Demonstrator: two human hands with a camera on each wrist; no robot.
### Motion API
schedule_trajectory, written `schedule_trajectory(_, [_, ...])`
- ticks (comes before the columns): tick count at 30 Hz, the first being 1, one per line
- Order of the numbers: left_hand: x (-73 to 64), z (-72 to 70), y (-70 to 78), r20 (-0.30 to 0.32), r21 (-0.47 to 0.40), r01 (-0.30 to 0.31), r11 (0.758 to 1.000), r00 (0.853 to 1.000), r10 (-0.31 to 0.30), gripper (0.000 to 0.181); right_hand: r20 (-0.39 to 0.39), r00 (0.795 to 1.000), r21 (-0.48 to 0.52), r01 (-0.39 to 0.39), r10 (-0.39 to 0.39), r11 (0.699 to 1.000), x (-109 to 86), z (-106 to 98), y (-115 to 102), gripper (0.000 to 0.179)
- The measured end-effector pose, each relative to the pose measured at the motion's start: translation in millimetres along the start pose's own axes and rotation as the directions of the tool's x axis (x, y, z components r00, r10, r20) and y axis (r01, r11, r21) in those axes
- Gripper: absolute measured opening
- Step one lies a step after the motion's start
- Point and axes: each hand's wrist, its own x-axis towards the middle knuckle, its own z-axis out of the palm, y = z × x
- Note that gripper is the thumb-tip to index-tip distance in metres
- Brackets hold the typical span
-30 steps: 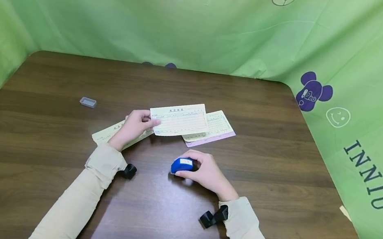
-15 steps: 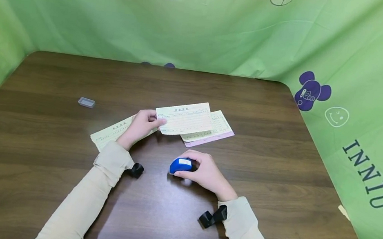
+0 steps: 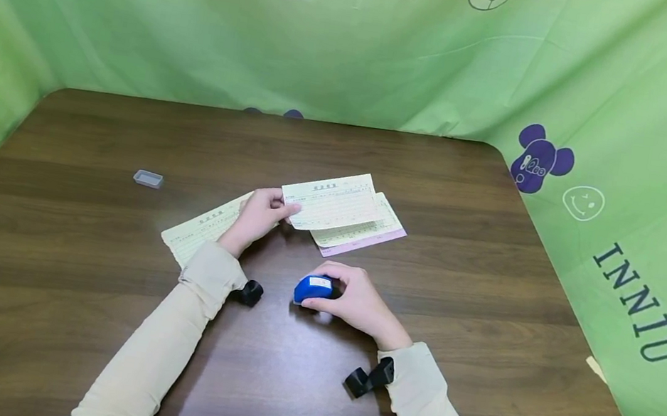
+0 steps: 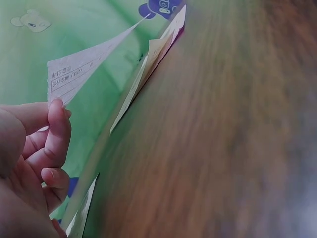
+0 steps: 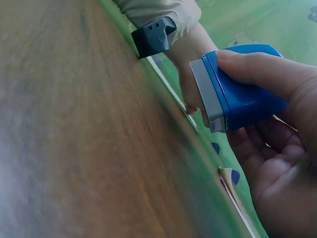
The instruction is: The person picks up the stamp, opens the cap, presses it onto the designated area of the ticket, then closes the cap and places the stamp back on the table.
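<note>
My left hand [image 3: 257, 218] pinches a printed paper slip [image 3: 334, 201] by its left corner, thumb on top. In the left wrist view the slip [image 4: 74, 74] is lifted clear of the table. Beneath its right part lies a small pad of similar slips [image 3: 386, 223] with a pink edge. Another printed slip [image 3: 194, 234] lies under my left forearm and hand, partly hidden. My right hand [image 3: 361, 302] grips a blue stamp [image 3: 313, 290] between thumb and fingers. In the right wrist view, its grey base [image 5: 208, 96] faces the tabletop and appears held above it.
A small clear plastic cap [image 3: 148, 179] lies on the brown wooden table [image 3: 74, 255] at the left. Green printed curtain [image 3: 393, 66] hangs behind the table and along both sides. Black wrist cameras [image 3: 369, 377] stick out from the sleeves.
My left hand has carried the held slip rightward and slightly away from me, over the pink-edged pad, uncovering more of the slip at left. My right hand keeps its grip on the stamp, nearly still.
</note>
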Motion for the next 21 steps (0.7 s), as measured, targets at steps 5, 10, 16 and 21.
schedule_trajectory(5, [3.3, 3.5, 2.9, -0.017, 0.043, -0.01, 0.999, 1.0, 0.011, 0.021, 0.0, 1.0, 0.001, 0.003, -0.003, 1.0, 0.5, 0.5, -1.4, 0.029])
schedule_trajectory(10, [6.3, 7.6, 5.7, -0.017, 0.057, -0.009, 0.998, 1.0, 0.01, 0.021, 0.005, 1.0, 0.0, 0.009, -0.009, 1.0, 1.3, 0.6, -1.2, 0.028])
schedule_trajectory(16, [8.5, 13.7, 9.8, -0.024, 0.075, 0.009, 0.997, 1.0, -0.007, 0.023, 0.005, 1.0, 0.006, 0.019, -0.019, 1.0, 1.4, 0.3, -0.1, 0.028])
schedule_trajectory(21, [10.4, 19.9, 11.1, -0.025, 0.089, 0.02, 0.996, 1.0, -0.018, 0.023, 0.003, 1.0, 0.003, 0.016, -0.016, 1.0, 0.3, -0.1, 0.2, 0.029])
